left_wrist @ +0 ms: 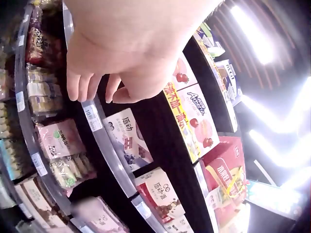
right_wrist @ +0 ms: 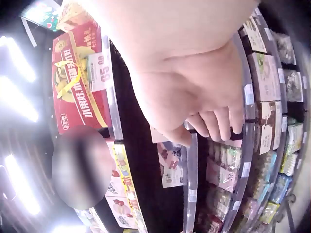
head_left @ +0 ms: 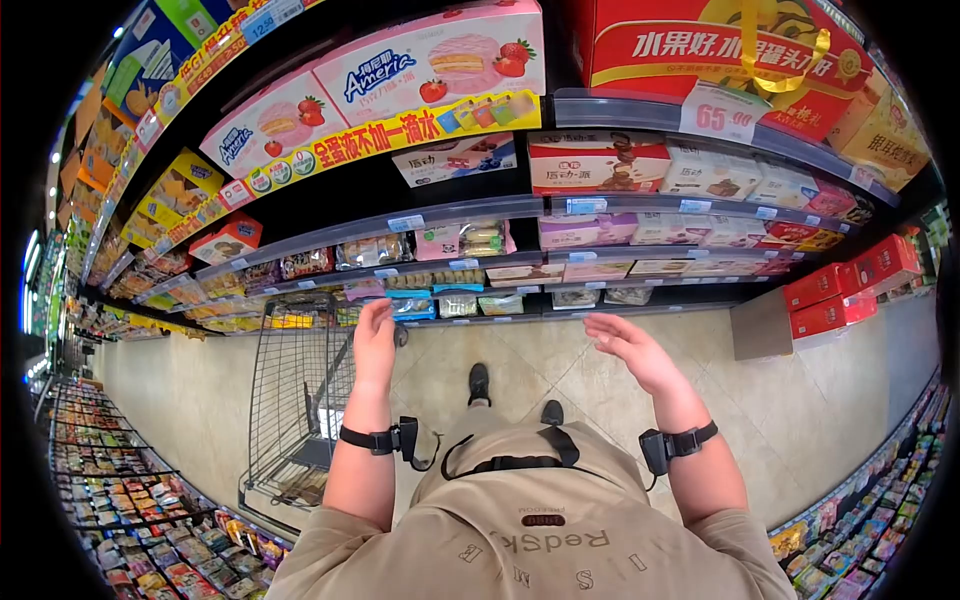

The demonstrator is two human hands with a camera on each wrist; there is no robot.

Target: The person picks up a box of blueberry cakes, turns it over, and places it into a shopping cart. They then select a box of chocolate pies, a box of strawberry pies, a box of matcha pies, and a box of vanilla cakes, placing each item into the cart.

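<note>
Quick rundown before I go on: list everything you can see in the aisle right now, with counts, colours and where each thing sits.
Strawberry pie boxes: two, pink and white, top shelf left.
Gift box: one, red with gold ribbon, top shelf right, above a 65 price tag.
Snack boxes: several, white and red, second shelf.
Packaged snacks: many, mixed colours, lower shelves.
Red boxes: several, stacked low at right.
Shopping cart: one, grey wire, on the floor at left.
Shoes: two, black, on the tiled floor.
Left hand: raised, holds nothing.
Right hand: raised, holds nothing.

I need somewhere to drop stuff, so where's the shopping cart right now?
In the head view the shopping cart stands on the person's left, just beside the left hand, under the snack shelves.
</note>
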